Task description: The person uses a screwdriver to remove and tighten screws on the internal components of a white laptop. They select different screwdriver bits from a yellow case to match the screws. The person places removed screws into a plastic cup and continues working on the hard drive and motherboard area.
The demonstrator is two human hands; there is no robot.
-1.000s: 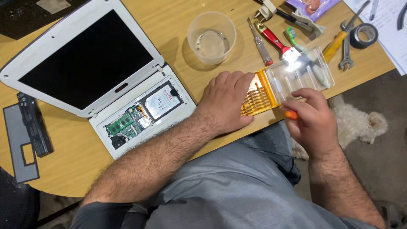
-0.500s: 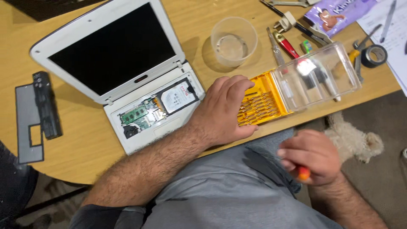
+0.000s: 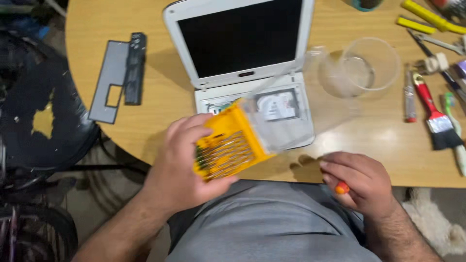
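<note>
Orange bit case lifted off the table, small driver in the other hand.

Left hand fingers curled shut around the orange bit case, held tilted above the table edge, its clear lid swung open over the laptop. Right hand closed around a small orange-tipped screwdriver, only the tip showing, near the table's front edge. White laptop stood open beyond, screen dark, keyboard panel already off, hard drive and board exposed. Grey cover plate and black battery lay well apart to the left. Clear plastic cup, red-handled brush and other tools lay to the right. Judged: stripping partly done, drive not yet out.
</note>
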